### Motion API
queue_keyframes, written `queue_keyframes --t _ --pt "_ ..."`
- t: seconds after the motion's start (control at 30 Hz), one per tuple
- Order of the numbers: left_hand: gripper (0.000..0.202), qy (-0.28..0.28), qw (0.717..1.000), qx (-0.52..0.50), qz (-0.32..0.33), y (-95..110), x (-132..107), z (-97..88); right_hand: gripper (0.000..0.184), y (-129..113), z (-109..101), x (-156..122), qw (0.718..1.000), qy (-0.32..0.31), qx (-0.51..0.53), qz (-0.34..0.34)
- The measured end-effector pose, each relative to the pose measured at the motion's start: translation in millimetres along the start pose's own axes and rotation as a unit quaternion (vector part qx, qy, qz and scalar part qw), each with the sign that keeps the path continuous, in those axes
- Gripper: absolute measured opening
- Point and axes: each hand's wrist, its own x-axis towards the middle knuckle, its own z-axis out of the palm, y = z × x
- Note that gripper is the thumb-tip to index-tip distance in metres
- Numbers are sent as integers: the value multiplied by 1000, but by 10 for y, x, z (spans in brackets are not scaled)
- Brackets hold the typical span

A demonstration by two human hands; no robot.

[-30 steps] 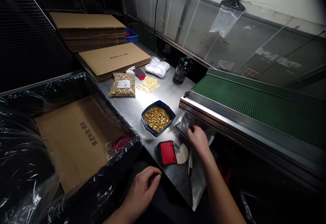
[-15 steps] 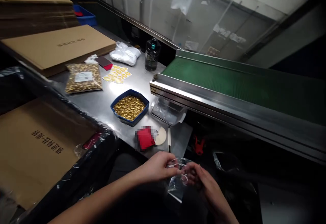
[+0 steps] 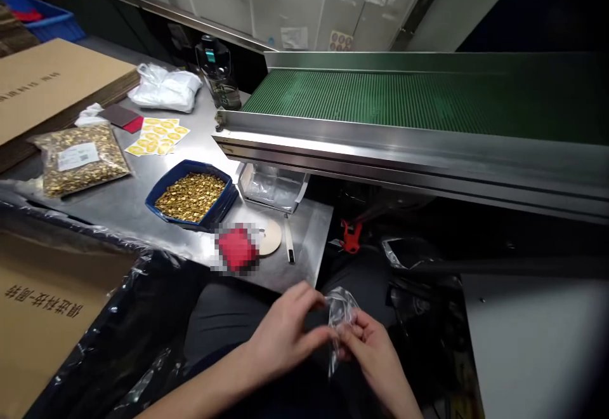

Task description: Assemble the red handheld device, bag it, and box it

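Observation:
A small clear plastic bag (image 3: 340, 305) hangs crumpled between my hands, above my lap. My right hand (image 3: 371, 349) is closed on its lower part, with thumb and fingers pinched together. On the other side, my left hand (image 3: 290, 327) is open, thumb and forefinger apart in a curve; their tips reach the bag's edge. On the metal table ahead lie a red item (image 3: 236, 246), blurred out, a round pale disc (image 3: 270, 239) and a slim white-handled tool (image 3: 289, 241). Behind them stands a blue tray (image 3: 155, 198) full of small gold-coloured pieces (image 3: 193, 195).
A green conveyor belt (image 3: 361, 98) runs off to the right. Under its edge sits a clear bin (image 3: 273, 190) of plastic bags. Further left are a bag of gold pieces (image 3: 85, 159), yellow stickers (image 3: 159, 136), a white bundle (image 3: 166, 89), a dark bottle (image 3: 219, 73) and flat cardboard (image 3: 52, 89).
My view has swung to the right, so the table things appear further left. My left thumb and forefinger have spread apart, while my right hand keeps the plastic bag.

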Motion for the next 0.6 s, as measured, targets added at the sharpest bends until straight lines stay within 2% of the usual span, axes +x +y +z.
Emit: queue_keyframes --t 0.07,0.1,0.17,0.23,0.3,0.33,0.37,0.43,0.5,0.6 --pt "25 -74 993 -85 -45 33 -34 51 44 26 31 3 1000 -17 -18 -4" --pt "22 -84 989 -101 -65 24 -40 61 44 43 31 9 999 -18 -32 -5" --pt "19 -55 992 -77 -86 -29 -46 45 45 70 -4 19 998 3 -62 -8" --pt "23 -6 996 -27 -90 -96 -61 9 48 72 -55 9 990 69 -121 -27" --pt "23 35 995 -3 -96 -147 -85 3 47 42 -60 -27 965 132 -217 -71" --pt "22 49 994 2 -99 -167 -93 22 45 21 -33 -52 948 145 -264 -99" --pt "22 58 993 2 -101 -185 -95 54 43 0 12 -79 934 139 -302 -130" --pt "20 56 993 -9 -104 -226 -75 133 41 -24 128 -127 920 89 -339 -178" --pt "19 63 992 -18 -111 -276 -33 191 41 -16 218 -162 903 58 -376 -197" --pt "19 123 984 -13 -129 -322 -5 190 37 11 230 -198 851 103 -491 -158"
